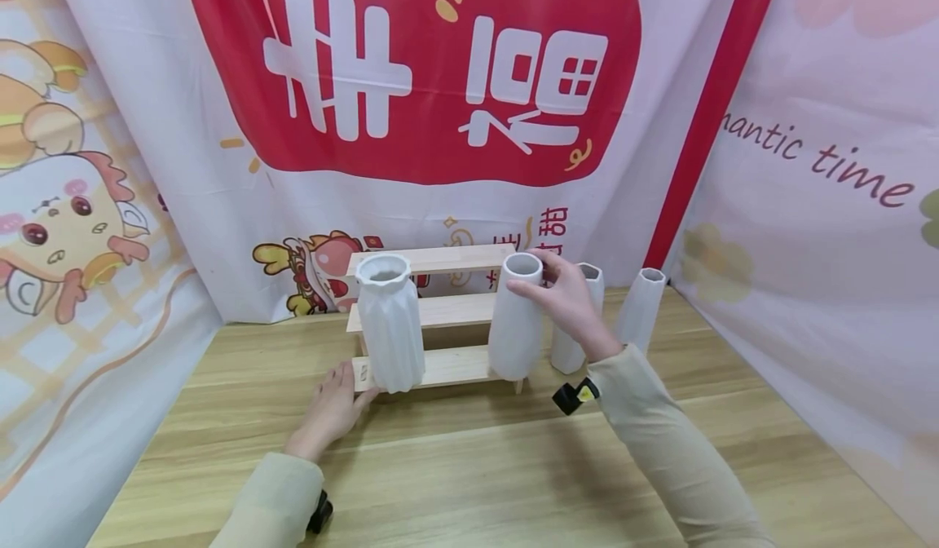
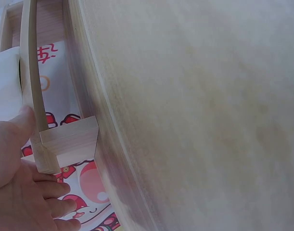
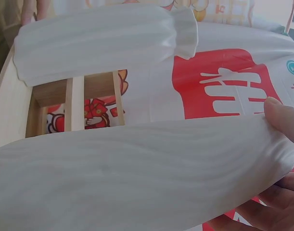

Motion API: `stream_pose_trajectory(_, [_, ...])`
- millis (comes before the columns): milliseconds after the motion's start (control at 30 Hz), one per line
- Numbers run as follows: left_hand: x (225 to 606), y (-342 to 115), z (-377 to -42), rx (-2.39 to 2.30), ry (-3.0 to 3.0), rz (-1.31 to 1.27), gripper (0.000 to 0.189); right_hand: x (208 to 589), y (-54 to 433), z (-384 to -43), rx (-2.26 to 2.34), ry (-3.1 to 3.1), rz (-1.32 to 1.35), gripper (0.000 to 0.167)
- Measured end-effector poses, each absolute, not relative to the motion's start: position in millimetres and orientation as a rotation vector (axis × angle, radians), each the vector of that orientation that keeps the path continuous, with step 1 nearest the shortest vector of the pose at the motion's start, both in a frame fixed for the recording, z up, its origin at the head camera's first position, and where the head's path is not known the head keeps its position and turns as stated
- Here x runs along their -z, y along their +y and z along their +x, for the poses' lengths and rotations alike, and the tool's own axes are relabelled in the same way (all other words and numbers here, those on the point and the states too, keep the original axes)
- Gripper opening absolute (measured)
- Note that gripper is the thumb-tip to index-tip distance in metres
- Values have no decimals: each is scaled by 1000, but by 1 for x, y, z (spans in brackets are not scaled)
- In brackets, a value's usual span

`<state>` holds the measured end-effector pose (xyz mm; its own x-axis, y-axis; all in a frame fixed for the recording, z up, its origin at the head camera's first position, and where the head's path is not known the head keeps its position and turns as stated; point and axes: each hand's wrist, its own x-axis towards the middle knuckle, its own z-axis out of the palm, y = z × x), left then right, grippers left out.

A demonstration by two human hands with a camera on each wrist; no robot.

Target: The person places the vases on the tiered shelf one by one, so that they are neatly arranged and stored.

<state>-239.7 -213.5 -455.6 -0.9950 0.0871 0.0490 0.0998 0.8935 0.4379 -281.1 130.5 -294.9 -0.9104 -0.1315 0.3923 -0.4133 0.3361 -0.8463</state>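
Observation:
A wooden three-step stand (image 1: 455, 365) is at the back of the table. My right hand (image 1: 566, 295) grips a smooth white vase (image 1: 515, 328) near its mouth, thumb in front and fingers behind. This vase is upright over the right end of the lowest step; its wavy surface texture shows in the right wrist view. A pleated white vase (image 1: 392, 332) with a scalloped rim stands on that step's left part. My left hand (image 1: 332, 405) holds the step's left end, the thumb (image 2: 24, 122) against the board and the fingers past its end.
Two more white vases stand to the right of the stand, one faceted (image 1: 568, 348) partly behind my right hand, the other slim (image 1: 641, 311) and partly hidden by my sleeve. Printed cloth (image 1: 440, 165) hangs behind and on both sides of the wood-grain table (image 1: 469, 466).

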Motion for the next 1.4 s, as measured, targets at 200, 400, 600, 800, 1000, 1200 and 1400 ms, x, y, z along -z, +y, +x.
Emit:
stream_pose_trajectory(200, [455, -213, -241, 697, -3022, -154, 77, 296, 122, -283, -1613, -2323, 522, 55])
stream_pose_trajectory(400, [455, -213, -241, 689, -3013, -158, 76, 298, 114, -286, -1641, -2296, 576, 53])
stream_pose_trajectory(600, [455, -213, -240, 689, -3011, -156, 76, 298, 106, -285, -1672, -2306, 576, 53])
stream_pose_trajectory(800, [455, -212, -240, 694, -3003, -156, 77, 300, 99, -287, -1686, -2310, 585, 51])
stream_pose_trajectory(1000, [456, -213, -240, 698, -3014, -154, 77, 304, 94, -289, -1665, -2323, 572, 49])
stream_pose_trajectory(1200, [455, -213, -239, 699, -3021, -148, 78, 306, 91, -290, -1657, -2332, 567, 50])
stream_pose_trajectory(1400, [455, -213, -239, 701, -3033, -141, 78, 308, 89, -292, -1651, -2335, 584, 49])
